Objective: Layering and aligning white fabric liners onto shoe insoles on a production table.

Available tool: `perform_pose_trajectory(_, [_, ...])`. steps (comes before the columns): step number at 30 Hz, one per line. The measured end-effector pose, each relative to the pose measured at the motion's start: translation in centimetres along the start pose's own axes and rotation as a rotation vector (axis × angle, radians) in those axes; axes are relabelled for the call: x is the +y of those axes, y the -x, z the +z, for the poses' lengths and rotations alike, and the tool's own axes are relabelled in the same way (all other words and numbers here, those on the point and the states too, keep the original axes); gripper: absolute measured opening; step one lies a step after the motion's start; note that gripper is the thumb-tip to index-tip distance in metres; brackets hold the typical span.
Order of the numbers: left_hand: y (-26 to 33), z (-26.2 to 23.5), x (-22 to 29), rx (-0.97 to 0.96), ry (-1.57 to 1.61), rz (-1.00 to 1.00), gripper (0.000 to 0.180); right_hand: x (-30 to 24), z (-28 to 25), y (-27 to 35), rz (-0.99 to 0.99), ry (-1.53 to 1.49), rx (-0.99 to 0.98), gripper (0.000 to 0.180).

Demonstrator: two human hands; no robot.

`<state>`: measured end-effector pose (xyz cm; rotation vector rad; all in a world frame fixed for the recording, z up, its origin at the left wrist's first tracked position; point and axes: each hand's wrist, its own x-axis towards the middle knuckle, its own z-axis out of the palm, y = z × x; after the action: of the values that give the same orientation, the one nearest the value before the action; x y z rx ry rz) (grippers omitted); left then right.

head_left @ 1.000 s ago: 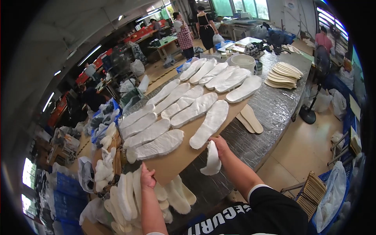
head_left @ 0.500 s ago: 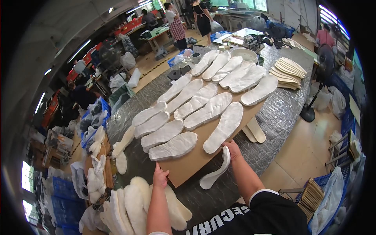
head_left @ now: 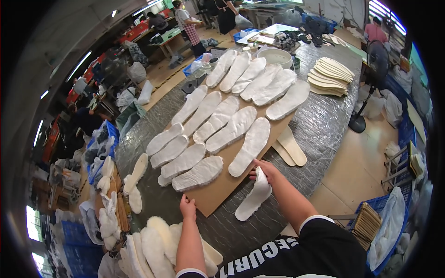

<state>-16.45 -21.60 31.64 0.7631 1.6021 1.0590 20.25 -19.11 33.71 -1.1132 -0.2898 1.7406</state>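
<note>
1. Leftmost, a pile of fleecy white insoles is lying at the table's near-left corner, with a few more insoles resting loose on the silver-wrapped table just beyond it.
2. Next, the left hand is pressing down on the near edge of the cardboard sheet, fingers curled over its rim.
3. Meanwhile, rows of white insoles are covering the cardboard sheet, laid side by side and slanting away toward the far end of the table.
4. Centre-right, the right hand is gripping a single white insole by its upper end, fingers closed around it; the insole is hanging off the cardboard's near-right edge, and whether its lower end is touching the table cannot be told.
5. Just right of that hand, two tan flat soles are lying on the table beside the cardboard.
6. Farther right, a stack of tan soles is sitting near the table's far edge, with a white bowl to its left.
7. Beyond the table's right edge, a black fan is standing on the floor, and other people are working in the background.
</note>
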Motion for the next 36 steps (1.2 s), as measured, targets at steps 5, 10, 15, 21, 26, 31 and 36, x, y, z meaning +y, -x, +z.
perform_pose_trajectory(5, [-0.5,0.1,0.0,0.211,-0.834,0.300,0.045,0.0,-2.6,1.8,0.063,-0.129,0.186,0.047])
perform_pose_trajectory(10, [3.1,3.6,2.4,0.157,-0.558,0.587,0.043,-3.4,-1.1,7.5,-0.056,-0.149,-0.034,0.044])
perform_pose_trajectory(15, [14.7,11.7,8.4,-0.722,-0.369,1.000,0.036,-4.1,2.1,12.8,-0.205,-0.009,-0.118,0.041])
perform_pose_trajectory(21, [17.5,11.6,4.6,-1.112,-0.199,0.210,0.018,-2.1,3.6,16.0,-0.371,-0.050,0.015,0.034])
perform_pose_trajectory(26, [18.4,9.5,3.3,-1.057,0.043,-0.017,0.018,-1.4,1.1,16.4,-0.278,-0.128,0.120,0.035])
perform_pose_trajectory(31, [19.5,11.1,1.0,-0.853,-0.526,0.409,0.046,0.6,-0.5,13.7,-0.193,-0.274,0.233,0.033])
perform_pose_trajectory(36, [18.8,14.5,-4.3,-0.885,-0.243,-0.050,0.039,0.5,-3.5,9.9,-0.262,-0.321,0.344,0.032])
